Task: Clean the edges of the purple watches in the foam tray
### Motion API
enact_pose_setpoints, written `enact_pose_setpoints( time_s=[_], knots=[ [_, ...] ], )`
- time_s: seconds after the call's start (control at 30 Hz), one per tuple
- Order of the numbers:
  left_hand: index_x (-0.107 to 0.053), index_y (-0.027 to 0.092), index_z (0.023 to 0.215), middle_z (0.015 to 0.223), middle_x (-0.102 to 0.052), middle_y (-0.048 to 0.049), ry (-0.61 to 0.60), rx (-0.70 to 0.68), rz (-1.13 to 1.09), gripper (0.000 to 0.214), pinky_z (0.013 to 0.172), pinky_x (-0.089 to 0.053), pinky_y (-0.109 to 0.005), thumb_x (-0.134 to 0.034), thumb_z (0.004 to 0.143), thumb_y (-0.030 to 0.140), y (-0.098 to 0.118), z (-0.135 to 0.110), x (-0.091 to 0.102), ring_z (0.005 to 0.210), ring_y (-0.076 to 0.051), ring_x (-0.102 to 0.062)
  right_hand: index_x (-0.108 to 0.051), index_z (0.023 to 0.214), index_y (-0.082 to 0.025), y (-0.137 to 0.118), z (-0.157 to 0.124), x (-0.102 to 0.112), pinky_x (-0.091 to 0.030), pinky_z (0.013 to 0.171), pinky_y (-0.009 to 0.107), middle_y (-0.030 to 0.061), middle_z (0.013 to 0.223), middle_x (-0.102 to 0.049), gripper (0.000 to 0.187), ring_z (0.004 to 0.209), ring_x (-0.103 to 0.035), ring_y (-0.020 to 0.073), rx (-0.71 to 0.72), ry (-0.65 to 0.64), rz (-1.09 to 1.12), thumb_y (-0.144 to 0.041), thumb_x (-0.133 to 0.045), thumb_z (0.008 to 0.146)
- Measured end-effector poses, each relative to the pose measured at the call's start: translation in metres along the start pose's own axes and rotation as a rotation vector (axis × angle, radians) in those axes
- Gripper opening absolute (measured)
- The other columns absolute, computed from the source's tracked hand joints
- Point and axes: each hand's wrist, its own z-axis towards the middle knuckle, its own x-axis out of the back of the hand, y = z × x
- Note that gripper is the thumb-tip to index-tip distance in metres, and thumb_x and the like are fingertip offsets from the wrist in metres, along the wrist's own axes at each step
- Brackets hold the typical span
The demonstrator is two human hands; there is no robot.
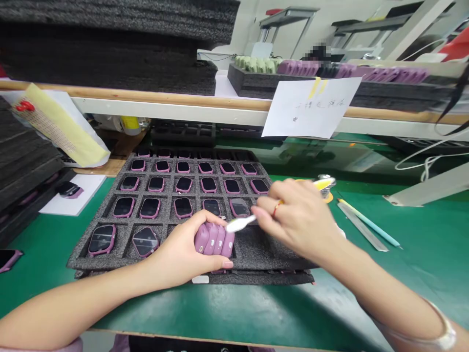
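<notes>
My left hand (183, 252) is closed around a side-by-side stack of several purple watch bodies (214, 239), held over the front of a dark foam tray (252, 244). My right hand (296, 215) pinches a toothbrush-like brush with a yellow handle (323, 184); its white head (238, 224) touches the top of the held watch bodies. The foam tray holds rows of purple watch bodies (183, 207) lying screen-up in its pockets.
A metal ruler (361, 226) and a teal pen (370, 223) lie on the green mat at right. Stacked foam trays stand at left and on the shelf above. A paper label (311, 107) hangs from the shelf edge. A loose watch body (69, 189) rests on white paper.
</notes>
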Motion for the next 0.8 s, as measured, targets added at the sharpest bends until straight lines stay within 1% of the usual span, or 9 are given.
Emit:
enact_pose_setpoints(
  time_s=[0.1, 0.23, 0.37, 0.4, 0.47, 0.53, 0.6, 0.67, 0.8],
  knots=[
    [-0.059, 0.023, 0.104, 0.097, -0.065, 0.0018, -0.002, -0.002, -0.033, 0.05, 0.086, -0.047, -0.033, -0.086, 0.062, 0.025, -0.001, 0.001, 0.0, 0.088, -0.018, -0.061, -0.061, 0.062, -0.019, 0.007, 0.002, 0.003, -0.027, 0.066, 0.034, 0.0044, 0.065, -0.051, 0.052, 0.066, -0.041, 0.0188, -0.047, 0.026, 0.018, -0.038, -0.038, 0.104],
    [-0.058, 0.023, 0.105, 0.099, -0.067, -0.0005, -0.024, -0.004, -0.07, 0.051, 0.087, -0.049, -0.036, -0.086, 0.063, 0.029, -0.005, 0.002, 0.0, 0.091, -0.021, -0.064, -0.062, 0.061, -0.02, 0.002, 0.002, 0.002, -0.028, 0.066, 0.034, 0.0039, 0.065, -0.051, 0.049, 0.066, -0.041, 0.0185, 0.041, -0.012, 0.109, -0.036, -0.041, 0.103],
    [-0.057, 0.023, 0.107, 0.101, -0.069, -0.0024, -0.04, 0.004, -0.084, 0.05, 0.089, -0.051, -0.041, -0.084, 0.065, 0.027, -0.007, 0.003, 0.0, 0.091, -0.023, -0.067, -0.063, 0.063, -0.019, 0.004, 0.001, -0.004, -0.027, 0.066, 0.035, 0.0046, 0.066, -0.053, 0.049, 0.067, -0.044, 0.0185, -0.11, 0.03, 0.065, -0.038, -0.042, 0.103],
    [-0.058, 0.023, 0.107, 0.101, -0.068, -0.0021, -0.041, 0.0, -0.081, 0.05, 0.089, -0.05, -0.041, -0.085, 0.065, 0.027, -0.007, 0.002, 0.0, 0.092, -0.022, -0.067, -0.063, 0.063, -0.019, 0.004, 0.001, -0.005, -0.027, 0.066, 0.034, 0.0043, 0.067, -0.053, 0.048, 0.066, -0.044, 0.0181, -0.123, 0.026, 0.109, -0.037, -0.042, 0.103],
    [-0.058, 0.023, 0.106, 0.1, -0.068, -0.0016, -0.031, -0.006, -0.062, 0.05, 0.09, -0.05, -0.04, -0.086, 0.064, 0.027, -0.007, 0.002, 0.0, 0.092, -0.022, -0.066, -0.062, 0.063, -0.019, 0.003, 0.0, -0.006, -0.029, 0.067, 0.034, 0.0037, 0.068, -0.053, 0.048, 0.066, -0.046, 0.0173, -0.075, -0.014, 0.219, -0.036, -0.04, 0.103],
    [-0.058, 0.023, 0.106, 0.102, -0.068, -0.002, -0.025, -0.017, -0.066, 0.05, 0.09, -0.05, -0.04, -0.086, 0.064, 0.027, -0.007, 0.002, 0.001, 0.094, -0.023, -0.066, -0.061, 0.063, -0.019, 0.002, -0.002, -0.007, -0.029, 0.067, 0.034, 0.0036, 0.068, -0.053, 0.049, 0.067, -0.045, 0.0176, -0.039, -0.036, 0.22, -0.038, -0.04, 0.103],
    [-0.058, 0.023, 0.107, 0.104, -0.069, -0.0034, -0.038, -0.013, -0.087, 0.05, 0.09, -0.051, -0.041, -0.085, 0.065, 0.027, -0.008, 0.002, 0.001, 0.096, -0.024, -0.068, -0.062, 0.064, -0.019, 0.002, -0.003, -0.009, -0.028, 0.066, 0.035, 0.0038, 0.067, -0.053, 0.049, 0.067, -0.046, 0.0182, -0.101, 0.003, 0.157, -0.039, -0.042, 0.103],
    [-0.057, 0.023, 0.109, 0.105, -0.07, -0.0038, -0.047, -0.009, -0.109, 0.051, 0.09, -0.051, -0.041, -0.084, 0.066, 0.026, -0.009, 0.002, 0.002, 0.097, -0.024, -0.068, -0.062, 0.066, -0.019, 0.002, -0.004, -0.009, -0.028, 0.066, 0.034, 0.0033, 0.067, -0.053, 0.046, 0.067, -0.047, 0.0178, -0.168, 0.043, 0.176, -0.037, -0.042, 0.103],
    [-0.058, 0.024, 0.107, 0.106, -0.069, -0.0027, -0.034, -0.018, -0.1, 0.052, 0.094, -0.049, -0.04, -0.087, 0.064, 0.026, -0.01, 0.003, 0.002, 0.103, -0.025, -0.067, -0.061, 0.066, -0.019, 0.0, -0.008, -0.013, -0.03, 0.066, 0.034, 0.0028, 0.067, -0.053, 0.046, 0.066, -0.047, 0.0173, -0.083, -0.012, 0.298, -0.036, -0.04, 0.103]
  ],
)
